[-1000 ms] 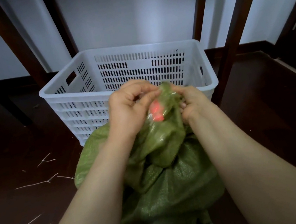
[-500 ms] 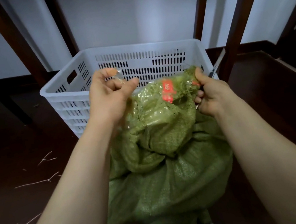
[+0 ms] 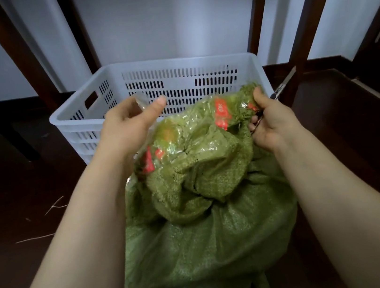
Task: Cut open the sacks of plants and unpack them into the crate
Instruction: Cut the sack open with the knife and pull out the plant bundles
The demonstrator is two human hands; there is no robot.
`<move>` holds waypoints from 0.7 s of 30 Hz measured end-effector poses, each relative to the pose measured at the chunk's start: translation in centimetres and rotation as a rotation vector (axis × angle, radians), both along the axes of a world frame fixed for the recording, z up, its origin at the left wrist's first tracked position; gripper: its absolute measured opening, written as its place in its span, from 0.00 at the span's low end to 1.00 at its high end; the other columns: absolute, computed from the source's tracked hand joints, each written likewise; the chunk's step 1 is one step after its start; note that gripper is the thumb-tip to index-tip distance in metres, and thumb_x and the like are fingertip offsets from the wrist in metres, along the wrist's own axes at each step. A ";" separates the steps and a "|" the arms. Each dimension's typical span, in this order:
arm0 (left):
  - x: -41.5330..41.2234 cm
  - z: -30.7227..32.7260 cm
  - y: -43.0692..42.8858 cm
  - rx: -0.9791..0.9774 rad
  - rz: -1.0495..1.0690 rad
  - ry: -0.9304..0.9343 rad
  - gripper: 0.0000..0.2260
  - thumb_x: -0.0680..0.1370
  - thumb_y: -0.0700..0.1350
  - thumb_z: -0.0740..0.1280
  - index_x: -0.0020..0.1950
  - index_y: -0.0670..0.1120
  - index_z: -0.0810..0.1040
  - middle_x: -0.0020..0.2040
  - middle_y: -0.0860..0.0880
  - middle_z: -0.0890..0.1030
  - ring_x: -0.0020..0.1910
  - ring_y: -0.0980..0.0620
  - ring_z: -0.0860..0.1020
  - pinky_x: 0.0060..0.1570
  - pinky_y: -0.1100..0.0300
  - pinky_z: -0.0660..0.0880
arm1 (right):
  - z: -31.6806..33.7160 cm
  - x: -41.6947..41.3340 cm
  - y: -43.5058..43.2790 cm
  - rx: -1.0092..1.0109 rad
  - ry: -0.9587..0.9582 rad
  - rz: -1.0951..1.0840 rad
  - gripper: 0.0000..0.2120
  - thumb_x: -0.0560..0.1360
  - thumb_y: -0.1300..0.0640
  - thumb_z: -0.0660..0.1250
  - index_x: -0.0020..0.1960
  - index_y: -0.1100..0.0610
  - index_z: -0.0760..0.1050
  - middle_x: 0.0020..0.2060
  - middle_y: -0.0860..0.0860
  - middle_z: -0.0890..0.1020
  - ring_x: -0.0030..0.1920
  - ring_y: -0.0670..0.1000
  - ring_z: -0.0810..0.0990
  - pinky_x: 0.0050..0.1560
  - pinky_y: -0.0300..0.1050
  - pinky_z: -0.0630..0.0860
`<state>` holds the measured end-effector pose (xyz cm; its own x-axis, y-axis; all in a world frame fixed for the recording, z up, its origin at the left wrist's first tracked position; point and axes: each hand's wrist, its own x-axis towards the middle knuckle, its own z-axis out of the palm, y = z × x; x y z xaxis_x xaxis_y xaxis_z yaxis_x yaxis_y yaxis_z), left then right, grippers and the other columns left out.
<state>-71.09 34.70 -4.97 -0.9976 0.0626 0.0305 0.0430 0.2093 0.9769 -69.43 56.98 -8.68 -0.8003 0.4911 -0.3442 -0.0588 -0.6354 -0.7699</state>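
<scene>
Sack woven green plastic, glossy tape; crate smooth white plastic

Red print marks the green sack at 12 and 10 o'clock. No characters are legible.

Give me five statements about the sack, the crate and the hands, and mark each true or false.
1. The crate is white with slotted walls. True.
2. The sack lies inside the crate. False: it stands on the floor in front of the crate.
3. The right hand grips the sack's top edge. True.
4. The left hand rests flat on the crate's rim. False: it is raised above the sack, pinching a clear strip.
5. Twigs lie on the floor left of the sack. True.
</scene>
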 end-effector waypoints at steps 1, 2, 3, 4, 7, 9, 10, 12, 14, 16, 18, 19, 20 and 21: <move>0.0 0.3 -0.1 0.048 -0.008 -0.001 0.31 0.68 0.58 0.72 0.68 0.46 0.73 0.61 0.46 0.79 0.60 0.46 0.77 0.53 0.50 0.76 | 0.0 0.1 0.1 0.003 -0.010 -0.012 0.08 0.77 0.53 0.67 0.41 0.54 0.73 0.24 0.46 0.73 0.19 0.43 0.64 0.19 0.33 0.61; 0.2 0.8 0.0 0.090 -0.022 0.001 0.29 0.70 0.58 0.71 0.67 0.46 0.74 0.59 0.48 0.81 0.57 0.49 0.79 0.45 0.56 0.77 | -0.1 0.2 0.2 0.006 -0.018 -0.019 0.07 0.77 0.53 0.67 0.41 0.53 0.74 0.25 0.46 0.73 0.19 0.43 0.64 0.19 0.33 0.61; 0.5 1.3 0.0 0.103 -0.035 0.008 0.26 0.71 0.58 0.70 0.65 0.47 0.76 0.55 0.51 0.83 0.54 0.52 0.79 0.39 0.60 0.74 | -0.2 0.2 0.3 0.007 -0.021 -0.020 0.07 0.77 0.53 0.67 0.42 0.53 0.74 0.24 0.46 0.73 0.19 0.43 0.64 0.19 0.33 0.61; 0.8 1.7 0.2 0.073 -0.039 0.020 0.23 0.72 0.61 0.68 0.62 0.49 0.78 0.52 0.55 0.83 0.52 0.54 0.79 0.40 0.61 0.72 | -0.2 0.2 0.3 0.010 -0.018 -0.017 0.07 0.77 0.53 0.67 0.42 0.53 0.74 0.23 0.46 0.74 0.19 0.43 0.64 0.19 0.33 0.61; 1.3 2.4 1.0 -0.352 0.069 0.272 0.18 0.75 0.66 0.61 0.54 0.57 0.82 0.54 0.59 0.79 0.60 0.55 0.72 0.64 0.53 0.62 | 0.1 0.2 -0.4 0.056 0.046 0.058 0.07 0.77 0.53 0.67 0.42 0.55 0.74 0.21 0.46 0.73 0.19 0.43 0.65 0.19 0.34 0.60; 1.9 3.1 2.0 -0.533 0.045 0.380 0.15 0.77 0.62 0.60 0.50 0.57 0.82 0.53 0.58 0.80 0.58 0.60 0.68 0.66 0.56 0.53 | 0.7 0.3 -1.3 0.106 0.103 0.153 0.08 0.75 0.53 0.69 0.40 0.54 0.75 0.23 0.47 0.73 0.20 0.43 0.65 0.19 0.35 0.59; 2.4 3.6 2.4 -0.514 -0.044 0.317 0.13 0.76 0.61 0.63 0.52 0.56 0.81 0.51 0.58 0.80 0.54 0.62 0.69 0.69 0.56 0.54 | 1.1 0.4 -1.8 0.128 0.128 0.194 0.08 0.73 0.53 0.70 0.39 0.54 0.75 0.25 0.47 0.73 0.21 0.44 0.65 0.20 0.35 0.59; 3.1 3.6 3.3 -0.550 -0.222 0.182 0.18 0.72 0.57 0.71 0.60 0.54 0.79 0.53 0.56 0.81 0.54 0.57 0.76 0.67 0.52 0.68 | 1.7 0.7 -2.7 0.164 0.169 0.249 0.07 0.70 0.54 0.73 0.39 0.55 0.76 0.27 0.48 0.75 0.23 0.45 0.67 0.20 0.35 0.60; 3.2 2.8 3.7 -0.678 -0.237 0.193 0.10 0.70 0.51 0.74 0.49 0.52 0.82 0.45 0.53 0.82 0.46 0.51 0.79 0.55 0.50 0.77 | 2.1 0.8 -3.3 0.211 0.196 0.267 0.09 0.68 0.57 0.75 0.43 0.58 0.77 0.28 0.49 0.77 0.25 0.45 0.69 0.20 0.35 0.62; 2.8 2.2 3.8 -0.697 -0.098 0.282 0.03 0.70 0.46 0.72 0.42 0.51 0.79 0.39 0.50 0.80 0.44 0.47 0.78 0.49 0.50 0.77 | 2.5 1.0 -3.7 0.324 0.134 0.233 0.21 0.65 0.57 0.78 0.54 0.61 0.75 0.35 0.51 0.78 0.27 0.45 0.69 0.19 0.35 0.62; 2.6 1.8 3.8 -0.658 0.004 0.354 0.06 0.72 0.45 0.69 0.47 0.53 0.79 0.44 0.50 0.80 0.48 0.45 0.77 0.49 0.51 0.76 | 3.0 1.4 -4.0 0.485 0.011 0.168 0.27 0.63 0.54 0.80 0.57 0.58 0.72 0.38 0.51 0.77 0.26 0.43 0.67 0.18 0.35 0.60; 2.6 1.7 3.8 -0.639 0.011 0.389 0.09 0.72 0.44 0.68 0.51 0.53 0.79 0.46 0.50 0.80 0.50 0.46 0.76 0.50 0.52 0.75 | 3.1 1.5 -4.0 0.527 -0.015 0.171 0.24 0.64 0.54 0.79 0.54 0.58 0.72 0.36 0.51 0.76 0.23 0.43 0.65 0.18 0.34 0.59; 2.7 1.5 3.9 -0.633 -0.022 0.412 0.11 0.72 0.44 0.68 0.54 0.53 0.79 0.48 0.50 0.80 0.50 0.46 0.76 0.50 0.52 0.74 | 3.3 1.6 -4.2 0.540 -0.017 0.206 0.19 0.66 0.55 0.78 0.50 0.58 0.73 0.34 0.52 0.76 0.20 0.42 0.64 0.18 0.33 0.58; 2.8 1.4 4.0 -0.619 -0.071 0.428 0.12 0.72 0.45 0.69 0.55 0.54 0.79 0.49 0.50 0.80 0.50 0.48 0.77 0.50 0.53 0.75 | 3.6 1.8 -4.5 0.540 -0.015 0.248 0.14 0.67 0.56 0.77 0.47 0.59 0.75 0.34 0.55 0.77 0.18 0.41 0.62 0.17 0.32 0.57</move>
<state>-68.26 38.71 -3.55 -0.8993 0.2579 0.3531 0.4263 0.6966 0.5771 -67.67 52.44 -5.12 -0.9106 0.3985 -0.1097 0.0547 -0.1469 -0.9876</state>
